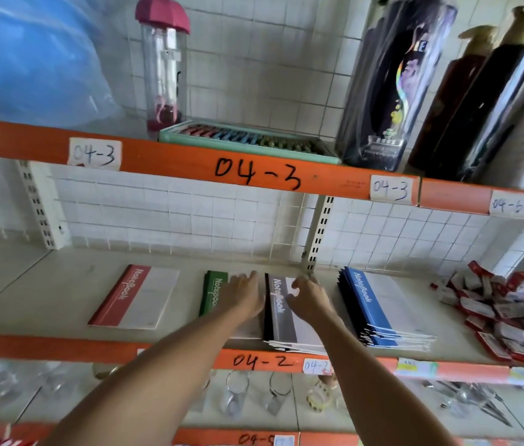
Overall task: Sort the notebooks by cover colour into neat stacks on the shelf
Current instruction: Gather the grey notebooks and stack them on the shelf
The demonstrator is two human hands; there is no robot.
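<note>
- The left hand (pixel 243 297) lies flat, fingers straight, on the green-spined notebook (pixel 211 296), covering most of its cover; it presses rather than grips.
- The right hand (pixel 310 299) sits just beside it, fingers curled at the far end of the grey-spined notebook stack (pixel 281 320); whether it actually pinches the top cover I cannot tell.
- Both hands are close together but on separate piles, which touch or nearly touch along their long sides.
- To do this step well, I would judge: hold the green pile steady with the flat palm, and square the grey stack, whose lower sheets fan out at the near edge.
- All piles lie flat on the cream metal shelf (pixel 61 300) marked 04-2, long axes running front to back, spines on the left, the "Notebook" lettering running along each spine.
- Further left, well apart, lies the red-spined notebook (pixel 135 297), angled slightly.
- Right of the grey stack sits the blue-spined notebook stack (pixel 379 310), splayed and leaning rightward.
- A heap of small red-and-white packets (pixel 505 317) fills the shelf's right end.
</note>
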